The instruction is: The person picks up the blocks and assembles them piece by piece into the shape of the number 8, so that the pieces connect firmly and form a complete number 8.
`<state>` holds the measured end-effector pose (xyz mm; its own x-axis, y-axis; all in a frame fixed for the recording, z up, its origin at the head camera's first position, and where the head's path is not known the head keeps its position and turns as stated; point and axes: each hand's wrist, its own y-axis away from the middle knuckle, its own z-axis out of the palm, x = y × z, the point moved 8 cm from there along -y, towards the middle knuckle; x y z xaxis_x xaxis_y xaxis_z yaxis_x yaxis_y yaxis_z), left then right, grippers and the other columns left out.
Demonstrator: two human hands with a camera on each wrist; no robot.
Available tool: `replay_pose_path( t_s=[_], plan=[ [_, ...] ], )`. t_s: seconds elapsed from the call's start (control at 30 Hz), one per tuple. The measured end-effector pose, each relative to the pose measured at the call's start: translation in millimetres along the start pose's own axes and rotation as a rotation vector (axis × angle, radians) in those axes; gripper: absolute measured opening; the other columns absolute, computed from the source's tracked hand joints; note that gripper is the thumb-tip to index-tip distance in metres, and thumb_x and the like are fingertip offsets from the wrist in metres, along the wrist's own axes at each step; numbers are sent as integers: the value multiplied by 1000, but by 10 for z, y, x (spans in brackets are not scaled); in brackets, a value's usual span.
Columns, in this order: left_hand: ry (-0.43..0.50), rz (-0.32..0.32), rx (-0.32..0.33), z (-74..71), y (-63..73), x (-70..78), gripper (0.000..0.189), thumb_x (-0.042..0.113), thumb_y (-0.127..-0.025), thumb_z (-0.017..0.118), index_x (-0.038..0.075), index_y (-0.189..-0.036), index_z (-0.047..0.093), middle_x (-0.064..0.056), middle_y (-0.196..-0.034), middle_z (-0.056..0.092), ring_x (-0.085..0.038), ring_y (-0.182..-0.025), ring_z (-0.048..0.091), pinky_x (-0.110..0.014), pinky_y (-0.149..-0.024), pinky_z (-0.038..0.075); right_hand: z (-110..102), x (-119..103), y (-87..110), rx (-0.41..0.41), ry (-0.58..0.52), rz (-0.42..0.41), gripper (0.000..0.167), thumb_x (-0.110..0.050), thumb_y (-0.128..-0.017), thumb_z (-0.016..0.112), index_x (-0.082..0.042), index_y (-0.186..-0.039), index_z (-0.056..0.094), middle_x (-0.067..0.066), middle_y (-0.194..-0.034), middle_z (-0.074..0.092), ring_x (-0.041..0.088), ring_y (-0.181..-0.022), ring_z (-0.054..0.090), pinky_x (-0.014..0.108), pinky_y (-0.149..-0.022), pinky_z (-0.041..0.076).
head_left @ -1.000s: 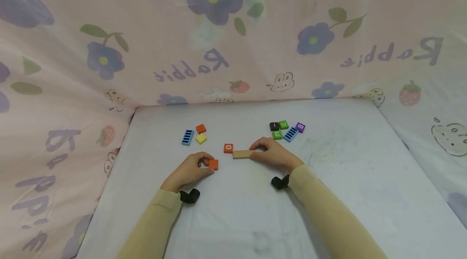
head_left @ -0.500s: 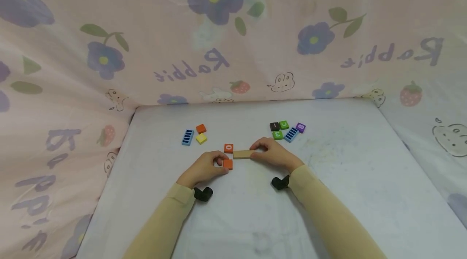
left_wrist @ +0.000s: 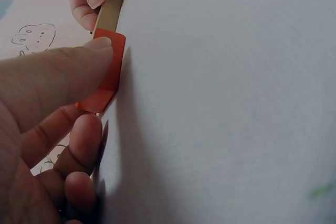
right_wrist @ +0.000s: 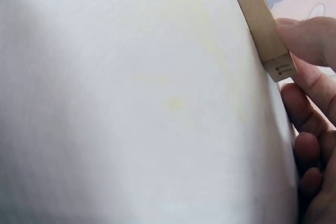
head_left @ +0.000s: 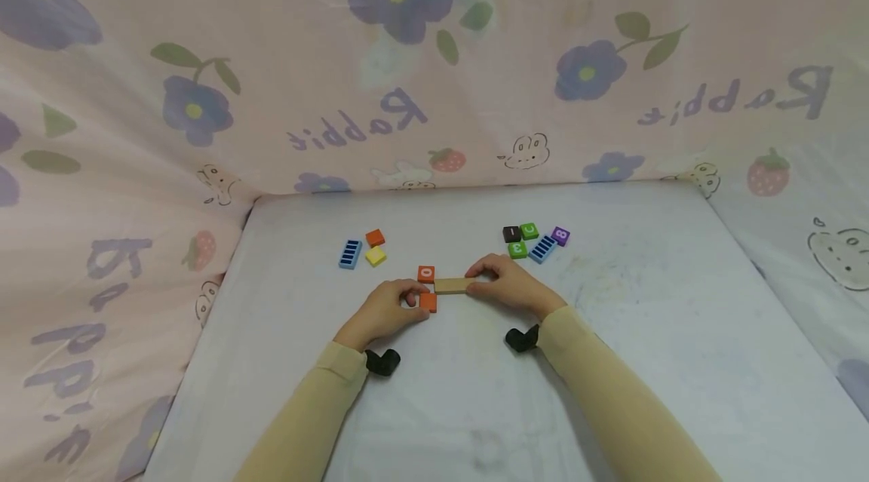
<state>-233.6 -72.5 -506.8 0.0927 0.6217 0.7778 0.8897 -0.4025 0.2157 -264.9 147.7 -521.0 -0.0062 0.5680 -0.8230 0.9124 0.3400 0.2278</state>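
My left hand (head_left: 387, 310) pinches a plain orange square tile (head_left: 428, 302) between thumb and fingers, low over the white table. Just beyond that tile lies another orange tile (head_left: 425, 274) marked with a white 0. A narrow wooden block (head_left: 451, 286) lies crosswise, its left end close to both tiles. My right hand (head_left: 509, 287) holds the block's right end. In the left wrist view the held tile (left_wrist: 113, 72) overlaps the wooden block (left_wrist: 109, 15); whether they touch I cannot tell. Dark marks show on the block's end (right_wrist: 284, 68) in the right wrist view.
Back left are a blue barred piece (head_left: 349, 254), an orange tile (head_left: 375, 237) and a yellow tile (head_left: 376, 256). Back right, a black tile (head_left: 511, 234), green tiles (head_left: 517, 250), a purple tile (head_left: 560, 235) and another blue barred piece (head_left: 542, 249) are grouped.
My left hand has carried the plain orange tile rightward, to the near side of the 0 tile by the wooden block's left end. My right hand has stayed on the block.
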Motion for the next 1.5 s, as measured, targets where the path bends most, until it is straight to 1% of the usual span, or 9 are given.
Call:
replay_pose_path(
  t_s=[0.3,0.6,0.77,0.83,0.93,1.07,1.13,1.3,1.5],
  plan=[
    [6,-57,-35,62,-10,-92,36,34,-83,77,23,-116,65,1,-92,56,-18,-75,47,-31,-63,37,22,79,38,-13,-12,58,29,-47,-82,74,-31,-106,67,-6,-119,56,20,-110,47,46,-102,31],
    [52,-67,-25,26,3,-46,32,28,-85,76,21,-115,65,0,-91,57,-19,-73,46,-31,-62,36,8,74,-9,-8,-3,28,28,-48,-82,74,-33,-104,67,-7,-117,57,20,-108,48,45,-101,33],
    [53,-67,-40,22,3,-57,36,33,-85,75,21,-117,65,0,-93,57,-19,-75,47,-32,-62,37,5,78,-10,-10,-4,32,28,-49,-81,74,-33,-104,67,-7,-117,56,19,-110,48,45,-102,32],
    [62,-71,-29,-12,-11,-79,34,37,-85,74,22,-114,65,1,-93,58,-19,-78,50,-32,-65,40,0,59,-14,-11,0,29,28,-48,-81,75,-33,-104,67,-8,-118,56,17,-110,47,44,-102,32],
    [95,-65,29,-100,-56,-105,29,39,-87,72,22,-109,65,1,-92,60,-18,-82,54,-33,-70,44,-21,-6,-17,-4,0,8,27,-45,-83,75,-31,-105,67,-6,-116,56,19,-108,47,43,-100,32],
    [154,-39,121,-202,-130,-112,25,32,-89,70,17,-108,64,0,-92,61,-18,-83,55,-32,-73,46,-39,-35,-7,4,-13,0,27,-41,-83,75,-28,-105,67,-3,-115,57,21,-106,47,44,-98,32],
    [171,-41,144,-219,-159,-120,27,27,-89,71,15,-112,64,-1,-92,61,-18,-82,54,-32,-72,46,-23,-10,5,-6,-17,12,28,-43,-83,75,-28,-105,67,-4,-117,56,20,-108,46,44,-100,31],
    [138,-51,143,-191,-220,-124,37,23,-89,70,16,-125,60,-1,-93,59,-18,-80,54,-32,-71,45,7,54,34,-16,-15,37,27,-46,-82,74,-32,-104,67,-7,-120,55,18,-112,46,43,-103,30],
    [91,-64,134,-196,-254,-92,43,25,-90,70,19,-130,58,0,-94,59,-19,-79,54,-34,-70,45,-5,23,23,4,-24,17,27,-46,-82,74,-31,-104,68,-6,-118,56,20,-108,46,43,-98,32]
  ],
)
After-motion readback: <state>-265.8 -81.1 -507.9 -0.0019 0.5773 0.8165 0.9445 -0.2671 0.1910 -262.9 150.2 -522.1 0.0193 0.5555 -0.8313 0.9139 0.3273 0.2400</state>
